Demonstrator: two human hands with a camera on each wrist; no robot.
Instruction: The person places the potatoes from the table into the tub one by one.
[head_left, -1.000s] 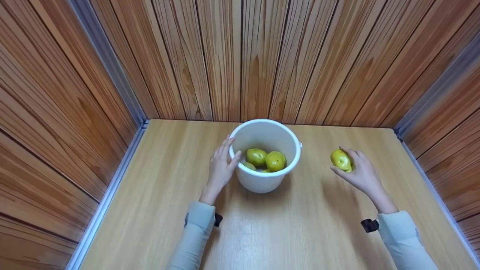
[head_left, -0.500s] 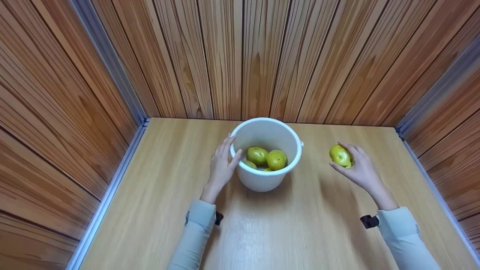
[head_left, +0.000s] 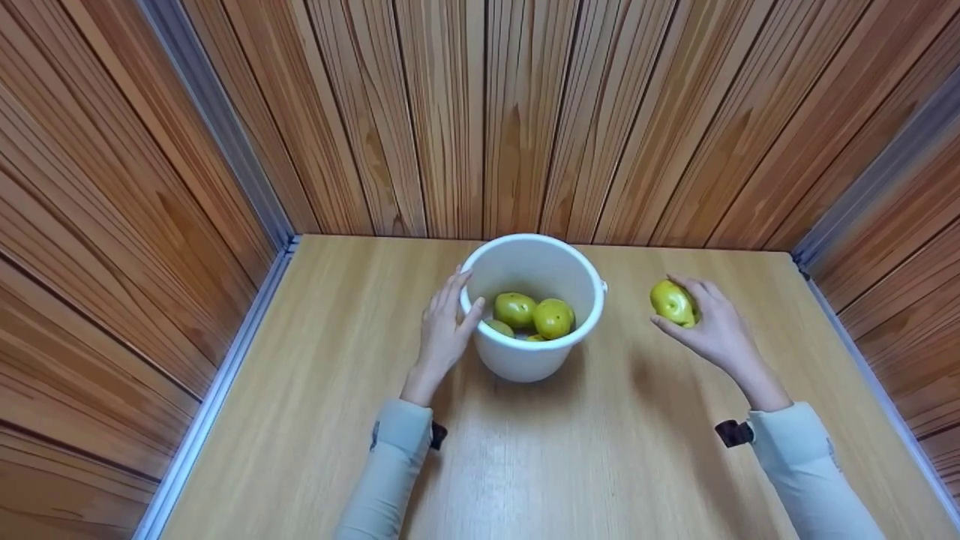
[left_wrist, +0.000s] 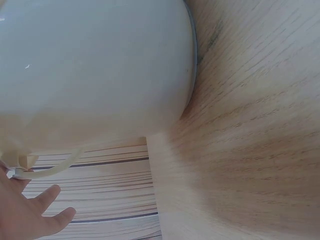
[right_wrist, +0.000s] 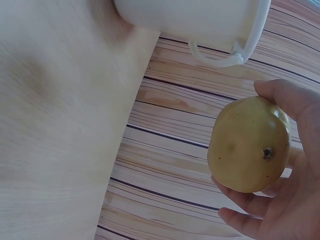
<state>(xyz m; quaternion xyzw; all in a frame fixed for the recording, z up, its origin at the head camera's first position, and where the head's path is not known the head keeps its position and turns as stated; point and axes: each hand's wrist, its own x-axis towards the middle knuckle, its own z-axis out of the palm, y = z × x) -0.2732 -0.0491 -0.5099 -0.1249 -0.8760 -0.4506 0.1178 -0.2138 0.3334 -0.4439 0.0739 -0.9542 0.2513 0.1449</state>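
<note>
My right hand (head_left: 716,326) holds a yellow-green pear (head_left: 673,303) above the table, right of a white bucket (head_left: 525,360). In the right wrist view the thumb is at one side of the pear (right_wrist: 247,147) and fingers are on the other, with its dark blossom end showing. My left hand (head_left: 444,330) rests on the bucket's left rim, thumb at the near edge. The left wrist view shows two of its fingers (left_wrist: 45,197) spread, beside the bucket's handle (left_wrist: 55,169). Several like pears (head_left: 553,319) lie inside the bucket, the lower ones partly hidden by its wall.
The bucket stands upright on a wooden table (head_left: 360,300), towards its back edge. Wood-panelled walls (head_left: 525,112) enclose the back and both sides, with grey metal rails (head_left: 225,352) along the table's sides. A small black device (head_left: 733,433) sits at the right cuff.
My right hand has risen slightly and moved left towards the bucket with the pear in its fingers. My left hand and the bucket have kept their places.
</note>
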